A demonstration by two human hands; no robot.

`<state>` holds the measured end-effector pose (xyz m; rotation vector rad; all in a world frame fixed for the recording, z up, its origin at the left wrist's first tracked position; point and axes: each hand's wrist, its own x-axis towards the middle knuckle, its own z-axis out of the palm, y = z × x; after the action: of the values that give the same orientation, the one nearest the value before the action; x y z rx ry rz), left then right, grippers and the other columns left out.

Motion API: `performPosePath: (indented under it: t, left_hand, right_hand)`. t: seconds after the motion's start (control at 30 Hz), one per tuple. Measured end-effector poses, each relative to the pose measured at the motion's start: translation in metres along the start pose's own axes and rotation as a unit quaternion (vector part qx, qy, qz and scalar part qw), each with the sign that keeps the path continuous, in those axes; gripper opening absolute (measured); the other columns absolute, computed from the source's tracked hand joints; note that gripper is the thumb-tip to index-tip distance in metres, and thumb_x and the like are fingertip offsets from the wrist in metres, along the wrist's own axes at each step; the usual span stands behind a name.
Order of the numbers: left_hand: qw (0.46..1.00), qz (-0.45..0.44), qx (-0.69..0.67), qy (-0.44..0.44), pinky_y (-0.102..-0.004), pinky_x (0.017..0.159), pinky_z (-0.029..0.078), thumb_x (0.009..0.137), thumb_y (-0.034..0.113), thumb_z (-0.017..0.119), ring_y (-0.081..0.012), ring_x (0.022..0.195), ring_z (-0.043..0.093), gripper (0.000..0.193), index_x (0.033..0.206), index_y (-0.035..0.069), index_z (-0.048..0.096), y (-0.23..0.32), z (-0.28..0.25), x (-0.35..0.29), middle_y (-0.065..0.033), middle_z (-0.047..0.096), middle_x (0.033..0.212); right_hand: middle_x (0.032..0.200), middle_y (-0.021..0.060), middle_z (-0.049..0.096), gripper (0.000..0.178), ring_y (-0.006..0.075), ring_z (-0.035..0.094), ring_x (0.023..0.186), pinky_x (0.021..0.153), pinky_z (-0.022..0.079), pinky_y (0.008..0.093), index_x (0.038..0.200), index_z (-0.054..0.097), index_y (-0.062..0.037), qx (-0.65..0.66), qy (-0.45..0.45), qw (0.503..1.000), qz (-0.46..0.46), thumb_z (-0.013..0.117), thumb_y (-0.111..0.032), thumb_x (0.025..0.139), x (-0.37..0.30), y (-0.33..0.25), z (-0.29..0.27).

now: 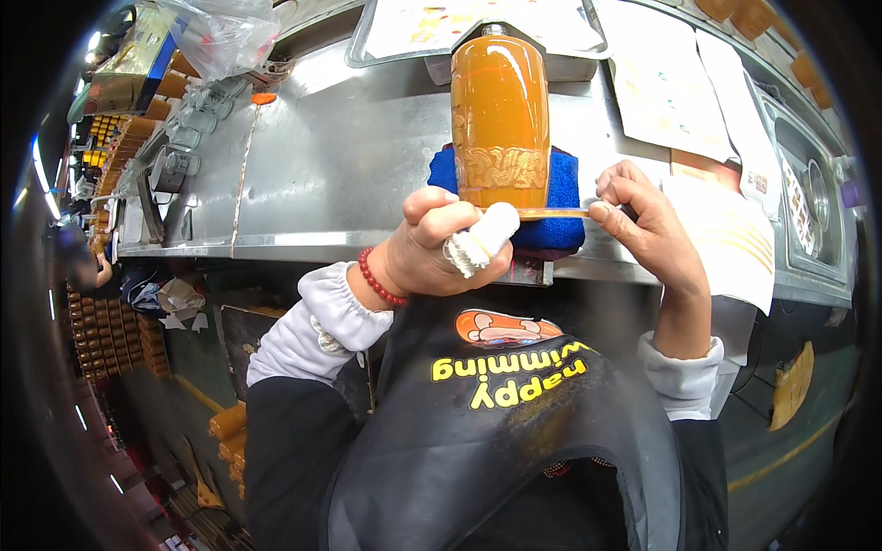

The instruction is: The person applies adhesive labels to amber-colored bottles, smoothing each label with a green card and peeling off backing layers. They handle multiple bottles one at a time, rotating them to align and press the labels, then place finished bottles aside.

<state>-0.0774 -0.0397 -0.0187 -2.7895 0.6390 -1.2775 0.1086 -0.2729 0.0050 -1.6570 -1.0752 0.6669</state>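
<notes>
1. Amber bottle-shaped piece: on a folded blue cloth at the near edge of the steel tabletop. It lies beyond both hands, toward the far edge; the left hand is the nearer, at its base.
2. Amber strip: level with that base, spanning the gap between the hands, its long axis nearly parallel to the tabletop's near edge and crosswise to the piece.
3. Orientation: the piece's long axis runs from near edge to far edge; its narrow neck points toward the tray at the far edge, its relief band toward the near edge.
4. Right hand: thumb and forefinger appear to pinch the strip's right end.
5. Left hand: fingers curled, a white-wrapped digit covering the strip's left portion; whether they pinch it cannot be told.
</notes>
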Motion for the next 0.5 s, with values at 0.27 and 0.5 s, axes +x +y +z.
performPosePath:
  t: [0.27,0.5]
  left_hand:
    - [0.996,0.047,-0.043,-0.058,-0.0284,0.086,0.041,0.073,0.022,0.08,-0.0206,0.108,0.037,0.043,0.114,0.016,0.067,-0.008,0.001,0.02,-0.0012,0.043,0.112]
    - [0.999,0.013,-0.044,-0.024,-0.0362,0.083,0.037,0.063,0.013,0.075,-0.0189,0.101,0.042,0.039,0.099,0.027,0.068,-0.005,0.009,0.015,0.0079,0.059,0.123]
  right_hand:
    - [0.097,0.0049,0.047,0.024,0.0171,0.047,0.097,0.088,0.039,0.029,0.085,0.052,-0.0042,-0.008,-0.003,1.0,0.013,0.066,-0.019,0.096,0.0,0.001,0.002]
    - [0.091,0.0078,0.05,0.026,0.0193,0.05,0.085,0.076,0.043,0.0312,0.083,0.056,0.0,-0.017,0.029,0.999,-0.022,0.07,-0.019,0.093,0.001,0.003,0.008]
